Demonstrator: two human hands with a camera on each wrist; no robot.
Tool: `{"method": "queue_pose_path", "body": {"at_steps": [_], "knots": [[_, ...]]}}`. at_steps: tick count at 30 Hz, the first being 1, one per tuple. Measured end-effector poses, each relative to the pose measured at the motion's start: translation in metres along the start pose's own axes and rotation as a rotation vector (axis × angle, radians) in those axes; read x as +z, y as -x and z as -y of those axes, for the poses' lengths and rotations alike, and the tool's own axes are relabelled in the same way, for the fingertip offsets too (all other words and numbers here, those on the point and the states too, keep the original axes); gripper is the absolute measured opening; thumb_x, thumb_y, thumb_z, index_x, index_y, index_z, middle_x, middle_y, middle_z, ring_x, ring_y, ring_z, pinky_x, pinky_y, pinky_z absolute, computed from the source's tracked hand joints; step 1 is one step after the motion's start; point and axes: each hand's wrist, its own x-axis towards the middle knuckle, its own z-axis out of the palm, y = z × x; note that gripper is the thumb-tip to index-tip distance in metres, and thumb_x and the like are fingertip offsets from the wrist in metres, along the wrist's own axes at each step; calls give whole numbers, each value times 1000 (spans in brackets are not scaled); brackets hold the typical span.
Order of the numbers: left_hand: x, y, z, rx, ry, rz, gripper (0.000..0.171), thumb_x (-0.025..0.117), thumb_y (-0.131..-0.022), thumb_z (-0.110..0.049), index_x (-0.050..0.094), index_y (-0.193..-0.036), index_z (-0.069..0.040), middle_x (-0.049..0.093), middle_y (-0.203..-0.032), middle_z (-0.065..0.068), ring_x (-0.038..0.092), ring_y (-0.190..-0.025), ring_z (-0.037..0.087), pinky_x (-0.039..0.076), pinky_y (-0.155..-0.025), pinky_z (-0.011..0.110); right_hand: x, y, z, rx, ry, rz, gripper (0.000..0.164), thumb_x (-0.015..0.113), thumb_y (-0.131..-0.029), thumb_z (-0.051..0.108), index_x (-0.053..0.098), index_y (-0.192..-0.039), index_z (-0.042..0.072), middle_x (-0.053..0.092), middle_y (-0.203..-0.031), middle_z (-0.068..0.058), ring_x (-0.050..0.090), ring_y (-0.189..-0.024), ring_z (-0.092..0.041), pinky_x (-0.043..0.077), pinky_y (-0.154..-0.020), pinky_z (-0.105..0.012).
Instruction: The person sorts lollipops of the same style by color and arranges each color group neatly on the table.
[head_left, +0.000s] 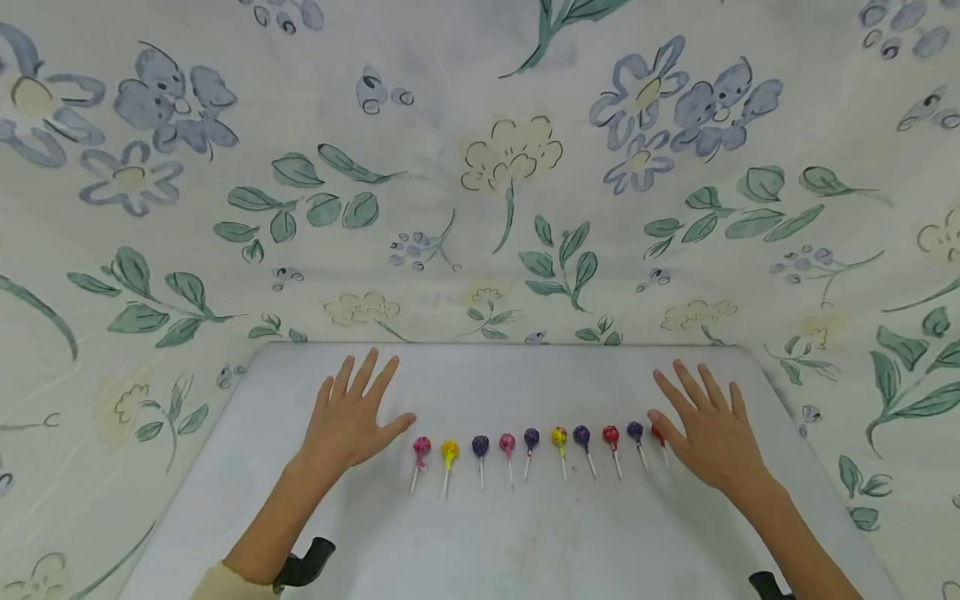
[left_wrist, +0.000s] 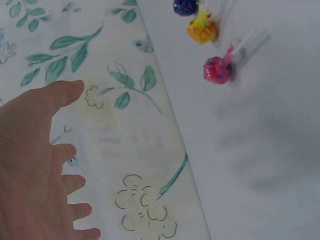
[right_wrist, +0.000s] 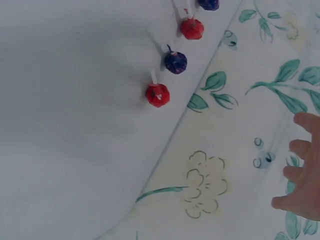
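Several wrapped lollipops lie in a row across a white board, heads toward the far side and sticks toward me. A pink lollipop [head_left: 422,447] is at the left end, beside a yellow lollipop [head_left: 449,450]. Above the board near that end, my left hand [head_left: 347,423] is spread with straight fingers and holds nothing. At the other end, my right hand [head_left: 708,435] is spread too, its thumb partly covering a red lollipop [head_left: 658,433] in the head view. A purple lollipop [right_wrist: 175,62] lies beside that red one in the right wrist view.
The white board [head_left: 525,533] has a straight far edge and rounded corners. Cloth [head_left: 435,200] printed with flowers and leaves rises behind it and surrounds its sides. A black strap piece [head_left: 306,563] shows at the left wrist, another [head_left: 768,585] near the right.
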Motion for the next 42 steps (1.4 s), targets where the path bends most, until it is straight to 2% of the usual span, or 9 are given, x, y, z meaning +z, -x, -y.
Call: {"method": "queue_pose_path", "body": {"at_steps": [4, 7, 9, 15, 21, 27, 34, 42], "knots": [[5, 2, -1, 3, 89, -29, 73, 67, -93, -39, 40, -151, -4, 36, -152, 26, 32, -137, 50, 30, -106, 68, 3, 4, -2, -20, -47, -52, 53, 64, -96, 30, 52, -143, 6, 41, -150, -24, 31, -139, -47, 17, -110, -70], [16, 6, -2, -10, 245, -30, 62, 68, -94, -28, 45, -146, -1, 48, -142, 27, 45, -129, 47, 40, -100, 64, 7, 9, -3, -27, -110, -99, 42, 68, -93, 20, 61, -131, 2, 53, -139, -24, 44, -130, -46, 33, -104, -67], [27, 8, -1, -29, 361, -11, 57, 68, -95, -21, 48, -143, 0, 54, -137, 25, 51, -124, 44, 44, -98, 60, 8, 13, -2, -6, -161, -101, 37, 69, -93, 16, 64, -126, 1, 57, -134, -22, 49, -126, -44, 39, -101, -64], [65, 12, 9, -92, 604, 38, 46, 69, -94, -10, 54, -135, 3, 61, -127, 24, 59, -116, 39, 50, -95, 52, 14, 24, 2, 94, -280, -41, 34, 68, -95, 14, 65, -127, 2, 60, -132, -21, 51, -125, -42, 43, -98, -61], [90, 16, 17, -143, 729, 32, 41, 71, -92, -7, 60, -130, 3, 63, -125, 22, 61, -114, 38, 52, -94, 47, 24, 30, 4, 102, -344, -64, 33, 70, -93, 11, 66, -124, 1, 65, -124, -20, 56, -119, -42, 47, -95, -59], [104, 17, 15, -130, 782, 32, 38, 73, -90, -5, 63, -125, 4, 66, -121, 21, 63, -110, 37, 53, -92, 45, 35, 29, 11, 62, -383, -111, 31, 74, -89, 6, 68, -119, 0, 69, -117, -18, 62, -113, -40, 50, -91, -55], [114, 14, 11, -145, 735, 17, 32, 74, -88, -2, 68, -119, 0, 69, -112, 12, 65, -102, 28, 55, -89, 41, 44, 20, 24, 71, -428, -78, 31, 74, -90, 7, 68, -120, 3, 68, -120, -16, 62, -114, -37, 51, -92, -52], [117, 14, 9, -155, 707, 9, 27, 75, -88, -4, 71, -115, -4, 71, -106, 6, 65, -98, 24, 54, -86, 37, 54, 4, 48, 76, -482, -51, 31, 75, -89, 8, 70, -120, 4, 69, -120, -13, 62, -115, -34, 52, -92, -51]]}}
